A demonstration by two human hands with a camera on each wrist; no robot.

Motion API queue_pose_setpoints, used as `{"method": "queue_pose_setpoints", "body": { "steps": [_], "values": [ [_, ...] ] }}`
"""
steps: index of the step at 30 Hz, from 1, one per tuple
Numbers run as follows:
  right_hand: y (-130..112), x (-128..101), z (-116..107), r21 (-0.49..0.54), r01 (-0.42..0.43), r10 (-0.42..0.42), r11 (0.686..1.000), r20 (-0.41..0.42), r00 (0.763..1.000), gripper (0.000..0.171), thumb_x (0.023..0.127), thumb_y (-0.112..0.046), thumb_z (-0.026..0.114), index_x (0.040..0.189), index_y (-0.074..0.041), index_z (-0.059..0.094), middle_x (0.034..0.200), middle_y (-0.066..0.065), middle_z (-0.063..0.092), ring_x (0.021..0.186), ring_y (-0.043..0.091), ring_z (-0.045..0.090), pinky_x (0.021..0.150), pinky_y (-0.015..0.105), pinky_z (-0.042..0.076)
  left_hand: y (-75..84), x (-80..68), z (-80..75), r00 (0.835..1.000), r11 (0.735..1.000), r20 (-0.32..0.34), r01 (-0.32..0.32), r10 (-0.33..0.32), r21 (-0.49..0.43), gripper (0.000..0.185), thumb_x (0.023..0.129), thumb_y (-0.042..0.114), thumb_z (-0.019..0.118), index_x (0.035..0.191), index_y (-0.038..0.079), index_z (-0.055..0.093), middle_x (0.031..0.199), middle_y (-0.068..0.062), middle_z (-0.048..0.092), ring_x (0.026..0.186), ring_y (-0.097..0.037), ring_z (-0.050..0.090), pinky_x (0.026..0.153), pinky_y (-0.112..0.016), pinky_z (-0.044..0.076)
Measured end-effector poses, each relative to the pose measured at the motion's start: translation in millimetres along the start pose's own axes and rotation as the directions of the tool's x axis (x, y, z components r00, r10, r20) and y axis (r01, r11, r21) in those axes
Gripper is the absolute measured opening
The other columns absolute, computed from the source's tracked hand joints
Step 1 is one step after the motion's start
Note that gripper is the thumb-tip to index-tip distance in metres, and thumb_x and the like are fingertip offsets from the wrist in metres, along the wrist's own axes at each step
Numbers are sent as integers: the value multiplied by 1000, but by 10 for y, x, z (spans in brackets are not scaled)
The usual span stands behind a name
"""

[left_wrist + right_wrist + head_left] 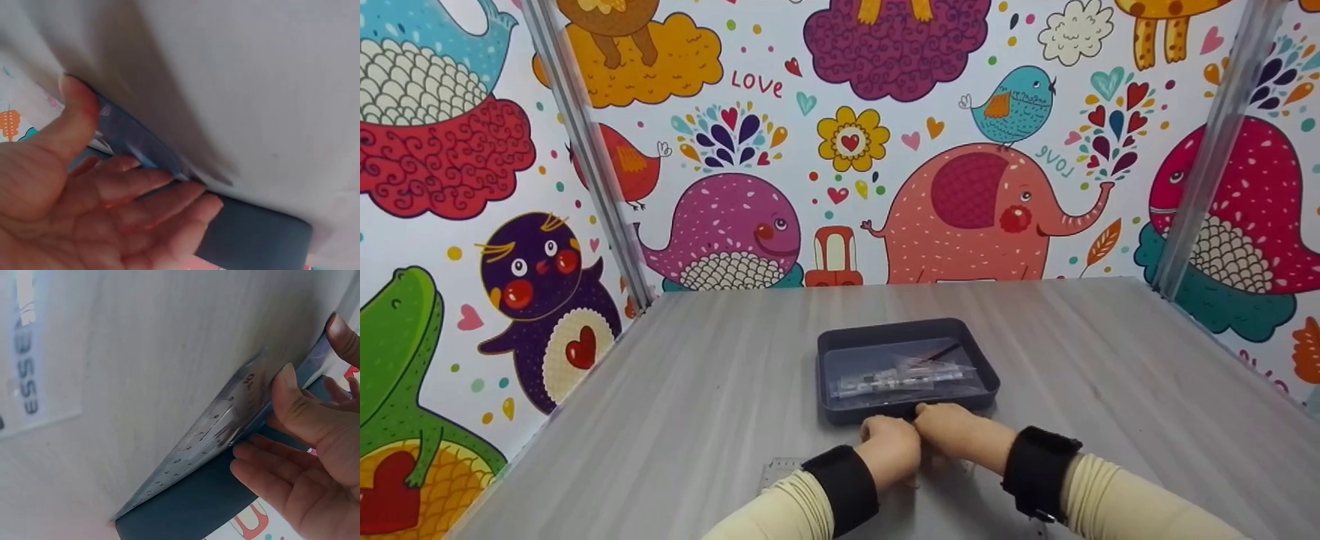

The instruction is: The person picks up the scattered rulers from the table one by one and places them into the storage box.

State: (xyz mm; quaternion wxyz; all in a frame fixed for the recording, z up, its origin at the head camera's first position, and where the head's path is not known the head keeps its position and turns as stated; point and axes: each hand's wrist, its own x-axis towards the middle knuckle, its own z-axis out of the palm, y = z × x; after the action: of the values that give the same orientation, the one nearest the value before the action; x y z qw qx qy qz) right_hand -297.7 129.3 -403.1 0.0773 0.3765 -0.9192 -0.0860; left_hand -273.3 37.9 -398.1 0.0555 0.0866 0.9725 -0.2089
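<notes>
A dark grey tray (907, 328) sits mid-table and holds clear plastic packets (904, 375) with a thin dark stick. Both hands meet at its near wall. My right hand (960, 433) pinches a clear ruler (222, 424) with printed marks, thumb on top and fingers under it, against the tray wall (191, 500). My left hand (889, 450) holds the same ruler (135, 140): its thumb presses the far end and its fingers curl below, along the tray (253, 236). In the right wrist view, the thumb of my left hand (343, 332) shows at the top right.
A flat clear plastic piece (780, 472) with dark lettering (31, 377) lies on the grey table (697, 390), just left of my left wrist. Patterned walls with metal posts (585, 150) close in the table on three sides.
</notes>
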Motion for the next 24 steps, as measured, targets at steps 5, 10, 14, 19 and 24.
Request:
{"method": "queue_pose_setpoints", "body": {
  "steps": [5,10,14,19,24],
  "values": [
    [24,-3,-16,0,0,0,1000,-15,1000,10,59,-6,64,66,-7,58,66,6,51,58,21,53,51,31,43,-39,3,-6,998,996,-23,-57,56,-63,66,47,52,70,100,16,57,93,2,57,74,-17,53,58,-34,42],
    [-17,-1,-3,-15,32,-33,999,-36,999,12,58,-12,67,63,-8,57,63,3,48,52,19,50,48,30,41,-136,-24,32,991,985,-43,-133,128,-115,70,45,51,72,101,12,56,94,-2,57,79,-17,53,59,-34,43],
    [-3,-32,6,38,114,-112,993,-53,992,15,58,-20,68,66,-11,59,67,-1,50,55,16,51,48,28,41,-203,-72,30,979,971,-65,-202,195,-128,64,47,47,73,95,7,58,89,-5,58,77,-18,54,62,-34,43],
    [14,-62,32,-12,229,-229,973,-108,968,14,63,-27,65,69,-16,61,72,-4,57,58,12,54,49,25,41,-271,-112,25,954,950,-114,-290,277,-115,47,48,34,76,81,5,61,78,-5,59,69,-16,55,61,-30,44],
    [-19,-59,61,-209,289,-324,934,-154,934,23,67,-39,58,62,-16,57,60,-6,52,46,10,49,41,24,36,-328,-118,14,946,945,-78,-320,315,-68,35,49,23,77,76,7,61,76,-4,59,68,-16,55,63,-27,44]
  ]
}}
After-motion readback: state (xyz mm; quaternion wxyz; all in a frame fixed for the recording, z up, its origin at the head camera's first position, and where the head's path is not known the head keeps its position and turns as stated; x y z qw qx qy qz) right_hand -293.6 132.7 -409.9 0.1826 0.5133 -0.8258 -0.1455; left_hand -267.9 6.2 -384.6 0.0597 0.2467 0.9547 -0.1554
